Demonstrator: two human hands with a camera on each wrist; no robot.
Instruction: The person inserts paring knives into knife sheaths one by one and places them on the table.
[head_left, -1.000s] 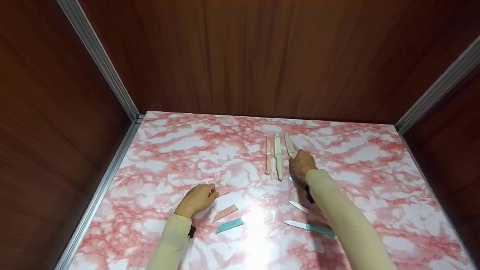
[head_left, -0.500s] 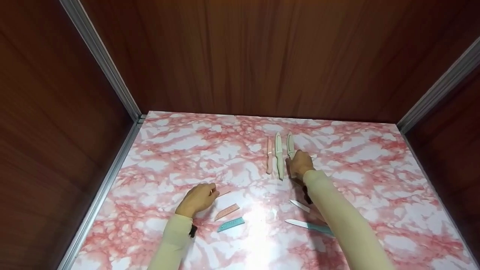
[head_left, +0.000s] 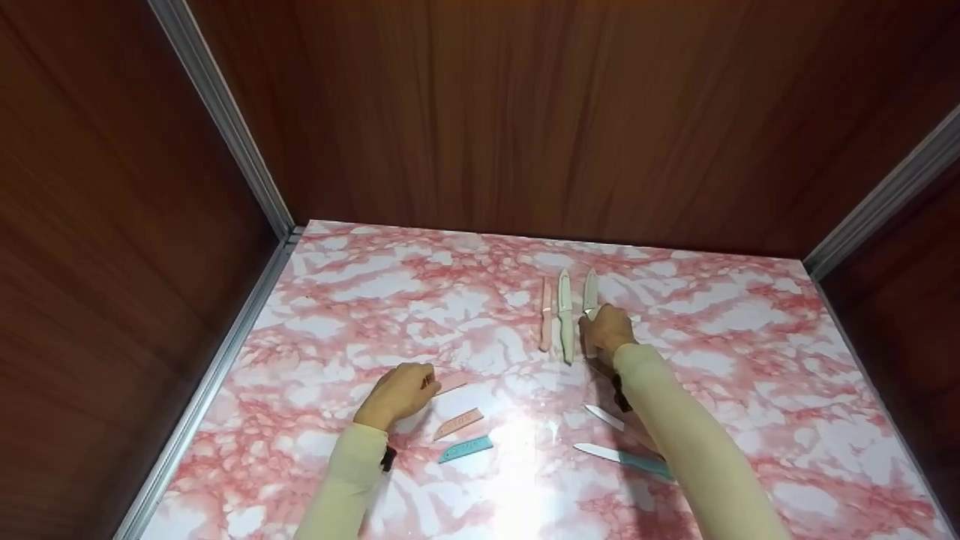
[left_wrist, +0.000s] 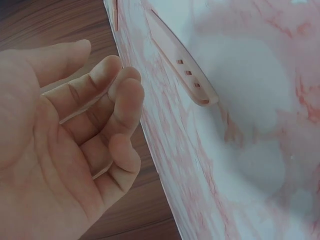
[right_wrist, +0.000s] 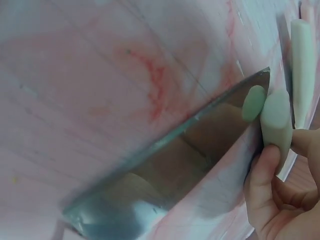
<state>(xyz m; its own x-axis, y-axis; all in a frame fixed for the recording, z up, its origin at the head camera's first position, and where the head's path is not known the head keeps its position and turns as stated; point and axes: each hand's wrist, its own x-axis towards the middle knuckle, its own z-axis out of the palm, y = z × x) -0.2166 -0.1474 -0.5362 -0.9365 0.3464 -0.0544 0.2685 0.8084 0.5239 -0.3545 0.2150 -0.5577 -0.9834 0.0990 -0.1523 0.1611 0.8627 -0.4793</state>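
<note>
My right hand grips the handle of a pale green sheathed knife, its blade end pointing to the back wall. The right wrist view shows thumb and fingers pinching that knife's handle, right by a bare shiny blade on the table. Left of it lie a second pale green sheathed knife and a slim pink one, roughly parallel. My left hand holds nothing; its fingers are loosely bent next to a pink blade sheath.
In front of the left hand lie an orange-pink sheath and a teal sheath. A bare knife with a pinkish handle and one with a teal handle lie partly under the right forearm. Wood panels enclose the marbled table.
The pale green knife in my right hand has swung from a slant to nearly parallel with the two beside it. My left hand has stayed in place by the pink sheath.
</note>
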